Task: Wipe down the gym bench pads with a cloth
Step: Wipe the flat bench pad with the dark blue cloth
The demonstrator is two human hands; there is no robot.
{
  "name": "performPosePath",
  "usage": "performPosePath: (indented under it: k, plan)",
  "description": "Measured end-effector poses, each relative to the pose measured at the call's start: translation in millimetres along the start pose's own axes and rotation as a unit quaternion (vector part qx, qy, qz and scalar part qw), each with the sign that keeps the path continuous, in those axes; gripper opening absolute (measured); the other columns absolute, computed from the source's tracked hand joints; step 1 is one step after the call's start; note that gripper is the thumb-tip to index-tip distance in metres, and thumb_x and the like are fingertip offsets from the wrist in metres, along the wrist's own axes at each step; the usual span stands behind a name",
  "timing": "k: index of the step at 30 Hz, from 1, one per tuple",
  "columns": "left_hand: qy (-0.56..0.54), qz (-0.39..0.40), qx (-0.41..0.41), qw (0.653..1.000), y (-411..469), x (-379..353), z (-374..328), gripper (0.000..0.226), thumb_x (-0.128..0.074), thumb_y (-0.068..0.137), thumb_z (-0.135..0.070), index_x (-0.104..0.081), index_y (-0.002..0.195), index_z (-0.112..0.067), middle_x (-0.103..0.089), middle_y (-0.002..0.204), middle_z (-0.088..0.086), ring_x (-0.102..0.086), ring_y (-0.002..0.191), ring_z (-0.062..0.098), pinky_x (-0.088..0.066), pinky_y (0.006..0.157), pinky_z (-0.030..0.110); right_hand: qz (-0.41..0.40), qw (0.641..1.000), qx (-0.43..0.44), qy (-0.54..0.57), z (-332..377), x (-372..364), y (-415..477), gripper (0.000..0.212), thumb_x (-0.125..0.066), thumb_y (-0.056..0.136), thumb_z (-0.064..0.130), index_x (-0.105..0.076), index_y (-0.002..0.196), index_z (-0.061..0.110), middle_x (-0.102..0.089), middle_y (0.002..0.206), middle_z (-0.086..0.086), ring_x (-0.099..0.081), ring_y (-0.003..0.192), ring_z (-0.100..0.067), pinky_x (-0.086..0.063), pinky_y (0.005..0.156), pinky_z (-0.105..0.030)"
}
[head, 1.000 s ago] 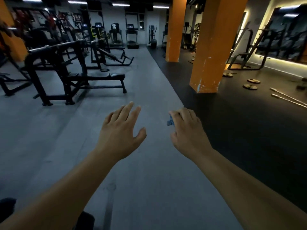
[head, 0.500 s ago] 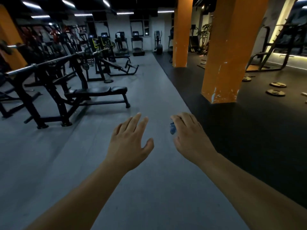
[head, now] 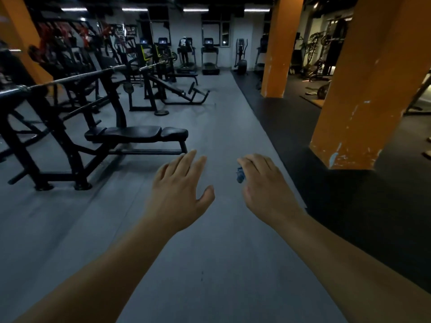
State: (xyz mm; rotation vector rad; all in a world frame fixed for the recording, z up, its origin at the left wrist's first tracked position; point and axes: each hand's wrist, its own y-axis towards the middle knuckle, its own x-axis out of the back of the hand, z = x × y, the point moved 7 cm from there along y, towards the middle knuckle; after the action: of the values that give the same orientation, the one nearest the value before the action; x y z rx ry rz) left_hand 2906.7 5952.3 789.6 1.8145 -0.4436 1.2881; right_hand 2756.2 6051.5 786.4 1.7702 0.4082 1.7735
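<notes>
Right, both arms are stretched out ahead in the middle of the frame, over the grey floor. Left hand first: palm down, fingers straight and slightly spread, thumb out to the side, nothing in it. The right hand sits just beside it and is a different story, with its fingers curled over a blue cloth. Only a small crumpled tuft pokes out on the hand's left edge, below the index finger; the rest is hidden under the palm.

And the target? Look left of centre – a black bench stands on the grey floor, just above and to the left of the left hand's fingertips in the frame, touched by neither hand. Its long pad lies flat, with the shorter seat pad butted up at its right end, nearest the hands. A barbell rests across the rack uprights above the pads, running off the left edge.

Further back, centre left, an incline bench stands on the same grey strip, and a row of treadmills lines the far wall at top centre. On the right, a big orange pillar with chipped paint rises from the dark floor – a second pillar stands behind it, upper right of centre.
</notes>
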Motion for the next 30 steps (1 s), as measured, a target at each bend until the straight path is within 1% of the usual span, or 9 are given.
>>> performPosePath:
  k: [4,7,10,14,19,22,26,28,30]
  plan:
    - [-0.009,0.017,-0.017,1.0,125,-47,34,0.07,-0.043,0.094,-0.056,-0.022,0.155,-0.029,-0.018,0.165,-0.001,-0.017,0.151,0.021,-0.017,0.121,0.042,0.007,1.0,-0.021,0.005,-58,-62,97,0.047,-0.057,0.079,0.001,-0.054,0.126,0.006,-0.053,0.125,-0.009,-0.052,0.113,-0.03,-0.051,0.092,-0.044]
    - [-0.018,0.016,-0.031,0.999,220,-85,50,0.071,-0.045,0.094,-0.055,-0.021,0.156,-0.029,-0.017,0.166,-0.003,-0.016,0.151,0.02,-0.016,0.121,0.041,0.001,1.0,-0.023,-0.001,-108,-106,171,0.046,-0.057,0.079,0.0,-0.055,0.124,0.007,-0.054,0.124,-0.008,-0.052,0.113,-0.029,-0.05,0.092,-0.042]
    - [-0.012,0.009,-0.035,0.999,315,-138,65,0.072,-0.043,0.093,-0.056,-0.023,0.156,-0.028,-0.018,0.166,-0.001,-0.018,0.151,0.021,-0.017,0.121,0.043,-0.007,1.0,-0.024,-0.007,-167,-164,241,0.044,-0.055,0.08,0.0,-0.055,0.124,0.007,-0.053,0.123,-0.007,-0.051,0.111,-0.028,-0.05,0.09,-0.043]
    - [0.001,0.004,-0.027,1.0,443,-206,84,0.072,-0.04,0.089,-0.056,-0.027,0.154,-0.027,-0.024,0.164,0.0,-0.022,0.149,0.022,-0.022,0.12,0.045,-0.001,1.0,-0.021,-0.004,-259,-246,336,0.046,-0.055,0.08,0.002,-0.053,0.126,0.007,-0.052,0.127,-0.008,-0.05,0.115,-0.029,-0.05,0.091,-0.043]
    - [0.012,0.015,-0.006,1.0,604,-265,115,0.072,-0.039,0.089,-0.055,-0.027,0.154,-0.028,-0.024,0.164,0.0,-0.022,0.15,0.023,-0.02,0.12,0.044,0.017,0.999,-0.024,0.016,-363,-326,467,0.044,-0.055,0.079,0.001,-0.054,0.123,0.008,-0.05,0.129,-0.009,-0.048,0.12,-0.03,-0.05,0.088,-0.045]
    - [0.011,0.016,0.002,1.0,690,-302,139,0.071,-0.044,0.091,-0.054,-0.027,0.155,-0.028,-0.024,0.164,0.001,-0.022,0.15,0.023,-0.019,0.121,0.044,0.027,0.999,-0.019,0.023,-412,-374,542,0.046,-0.054,0.082,0.003,-0.054,0.128,0.006,-0.048,0.138,-0.012,-0.046,0.128,-0.032,-0.05,0.092,-0.046]
    - [0.01,0.012,0.003,1.0,811,-370,178,0.07,-0.051,0.093,-0.05,-0.027,0.155,-0.027,-0.023,0.164,0.001,-0.022,0.149,0.024,-0.018,0.12,0.044,0.022,0.999,-0.007,0.023,-479,-454,641,0.05,-0.053,0.083,0.004,-0.052,0.133,0.004,-0.045,0.143,-0.013,-0.044,0.132,-0.033,-0.05,0.097,-0.048]
    - [0.003,0.004,-0.005,1.0,875,-408,196,0.07,-0.054,0.093,-0.047,-0.03,0.154,-0.024,-0.026,0.163,0.003,-0.024,0.149,0.026,-0.02,0.119,0.043,0.013,1.0,-0.006,0.012,-516,-495,690,0.05,-0.046,0.084,0.005,-0.051,0.134,0.004,-0.045,0.143,-0.013,-0.043,0.133,-0.032,-0.048,0.1,-0.048]
    - [-0.017,0.009,-0.01,1.0,944,-448,214,0.069,-0.056,0.093,-0.044,-0.032,0.154,-0.022,-0.027,0.163,0.005,-0.025,0.148,0.028,-0.023,0.118,0.043,0.022,1.0,-0.015,-0.001,-555,-533,735,0.05,-0.041,0.085,0.009,-0.052,0.134,0.004,-0.044,0.144,-0.013,-0.043,0.134,-0.032,-0.048,0.101,-0.047]
